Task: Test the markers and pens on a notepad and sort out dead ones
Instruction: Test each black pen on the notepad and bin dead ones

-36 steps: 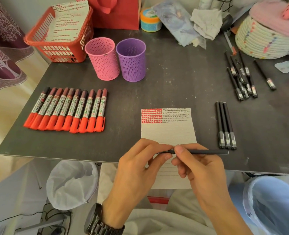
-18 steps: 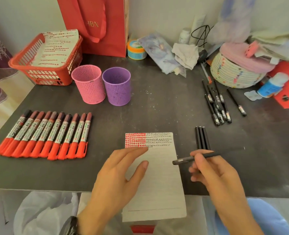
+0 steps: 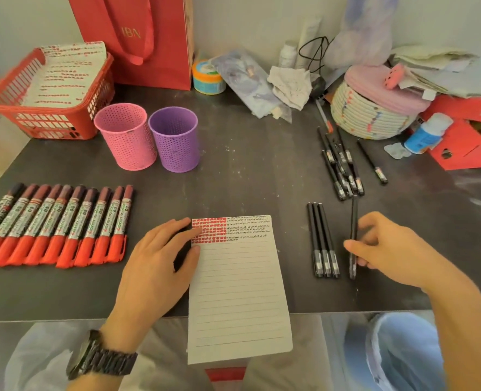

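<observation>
Nearest me the notepad [image 3: 239, 292] overhangs the table [image 3: 261, 179] edge, my left hand [image 3: 154, 266] lying flat on its left side, fingers straight. My right hand [image 3: 388, 249] pinches a black pen [image 3: 353, 218] just right of three laid pens [image 3: 322, 241]. At far left red markers [image 3: 55, 224] line up; a pen heap [image 3: 340, 165] lies beyond

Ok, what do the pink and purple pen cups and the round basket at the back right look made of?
Pink cup and purple cup: probably matte plastic, given the evenly perforated walls; painted metal is possible. Round basket: coiled rope or cord, pale with coloured stitches, seen in its stacked ridges. Its pink lid looks soft, maybe fabric.
</observation>
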